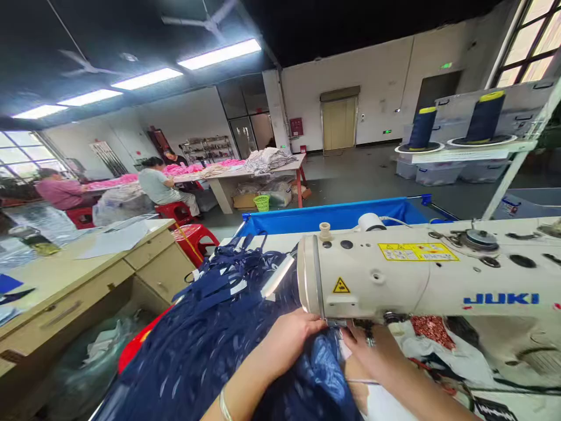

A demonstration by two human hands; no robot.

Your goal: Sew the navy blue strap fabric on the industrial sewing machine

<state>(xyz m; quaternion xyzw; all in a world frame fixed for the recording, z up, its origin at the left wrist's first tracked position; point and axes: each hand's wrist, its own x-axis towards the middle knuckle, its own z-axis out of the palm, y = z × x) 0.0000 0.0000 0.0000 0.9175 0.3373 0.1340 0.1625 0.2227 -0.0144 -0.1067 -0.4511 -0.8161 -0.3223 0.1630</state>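
Head view, work: apparently mid-seam, judging by cloth (325,363) tucked in below the end of the machine (377,275), lower centre of the frame.
Sewn so far: cannot tell, with needle and stitches hidden behind fingers and machine.
Unsewn: probably the loose part hanging toward the bottom edge of the frame, not yet under the machine.
Heap (205,330): spread from lower left to centre, thick with navy straps and loops, a few white pieces on top; finished or waiting, cannot tell.
Cloth: at lower centre, between and just below the hands; mid-blue with paler swirls, rumpled, soft-looking, brighter than the navy around.
White scrap (345,349): at the right side of the cloth, small, close to the right fingertips.
Left hand (293,334): at lower centre, palm down, fingers fairly straight and close together, tips at the cloth's upper edge; pinching or only pressing, cannot tell.
Right hand (367,346): right of the cloth, partly closed, fingers bent in under the machine; hold on the cloth hidden, so cannot tell.
Spools (421,130): two, navy, on a stand at upper right.
Bin (324,218): blue, behind the machine, at centre.
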